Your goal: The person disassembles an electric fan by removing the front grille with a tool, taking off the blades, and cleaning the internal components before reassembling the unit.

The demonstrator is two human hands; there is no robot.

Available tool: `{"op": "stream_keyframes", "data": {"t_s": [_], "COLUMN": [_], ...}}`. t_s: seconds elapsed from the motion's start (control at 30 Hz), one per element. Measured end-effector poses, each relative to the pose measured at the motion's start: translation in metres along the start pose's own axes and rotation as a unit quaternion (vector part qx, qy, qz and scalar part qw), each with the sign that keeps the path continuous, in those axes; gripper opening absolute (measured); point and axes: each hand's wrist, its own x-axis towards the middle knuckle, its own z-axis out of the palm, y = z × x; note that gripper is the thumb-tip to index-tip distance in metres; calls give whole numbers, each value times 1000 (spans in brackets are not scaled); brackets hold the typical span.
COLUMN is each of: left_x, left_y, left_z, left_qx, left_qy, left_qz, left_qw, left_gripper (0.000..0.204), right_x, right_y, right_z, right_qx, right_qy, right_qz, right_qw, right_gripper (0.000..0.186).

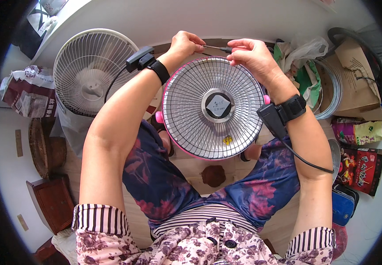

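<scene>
A round dish heater (191,128) with a silvery reflector, dark wire grille and pink rim stands between my knees. Beyond its far edge, my left hand (185,43) pinches one end of a thin dark rod or cord (213,47). The thicker black end of that piece is held between the thumb and fingers of my right hand (255,57). Its exact kind is too small to tell. Both hands are above the heater's upper rim, a short gap apart. A black strapped device sits on each wrist.
A white fan (74,66) stands at the left, near a printed bag (34,90) and a reddish-brown wooden box (54,203). To the right lie coiled wire (336,88), torn cardboard (354,66), a red package (361,170) and a blue case (343,207). A white wall runs behind.
</scene>
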Motion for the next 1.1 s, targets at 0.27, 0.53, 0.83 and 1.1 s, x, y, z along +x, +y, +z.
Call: {"op": "stream_keyframes", "data": {"t_s": [0.27,0.53,0.83,1.1], "left_x": [-4,5,10,7], "left_y": [4,8,7,9], "left_z": [9,20,25,21], "left_qx": [132,148,238,256], "left_qy": [-35,-72,-72,-64], "left_qz": [56,42,56,76], "left_qw": [989,985,967,962], "left_gripper": [19,22,21,20], "right_x": [-2,-3,1,4], "right_y": [-2,-2,5,11], "right_z": [11,10,11,11], "right_qx": [-119,-158,-110,-79], "right_qy": [57,95,127,135], "right_qz": [-82,-72,-60,-61], "right_qw": [988,980,984,986], "right_gripper": [20,22,20,21]}}
